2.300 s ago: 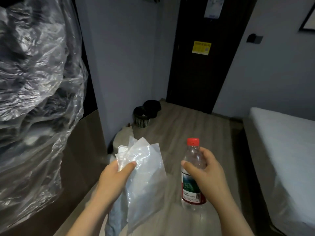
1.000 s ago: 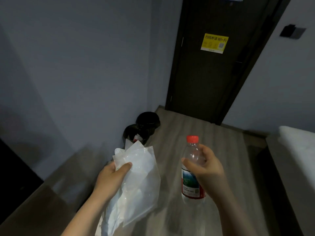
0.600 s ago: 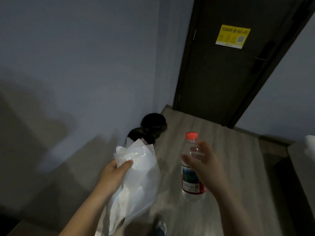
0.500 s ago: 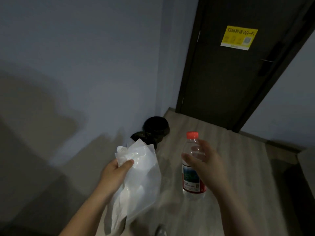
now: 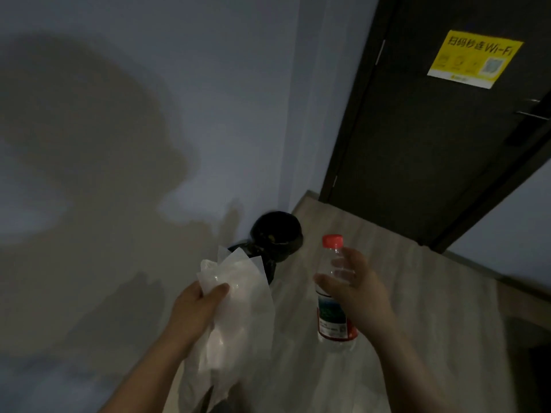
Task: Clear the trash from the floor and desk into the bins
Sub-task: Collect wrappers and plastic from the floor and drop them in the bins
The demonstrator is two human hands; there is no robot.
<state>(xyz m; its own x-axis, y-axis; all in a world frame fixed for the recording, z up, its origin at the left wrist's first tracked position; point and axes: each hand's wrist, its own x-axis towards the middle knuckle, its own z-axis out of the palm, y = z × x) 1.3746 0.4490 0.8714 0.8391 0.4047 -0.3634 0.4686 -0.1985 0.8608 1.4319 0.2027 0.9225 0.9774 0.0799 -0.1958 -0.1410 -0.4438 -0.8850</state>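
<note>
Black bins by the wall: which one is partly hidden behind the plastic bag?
The nearer black bin: the translucent plastic bag in the left hand overlaps it. The farther black bin, toward the dark door, shows its whole rim.

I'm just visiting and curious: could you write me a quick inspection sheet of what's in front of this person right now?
Surface: pale wood-look floor, bare where visible.
Job's things: clear plastic bag in the left hand; red-capped water bottle in the right hand; two black bins standing by the wall ahead, the nearer partly hidden behind the bag.
Clutter: nothing seen.
Hands: both closed on their items.
Cables: nothing seen.
Surroundings: grey wall, dark door with yellow Wi-Fi sticker; dim light.
</note>
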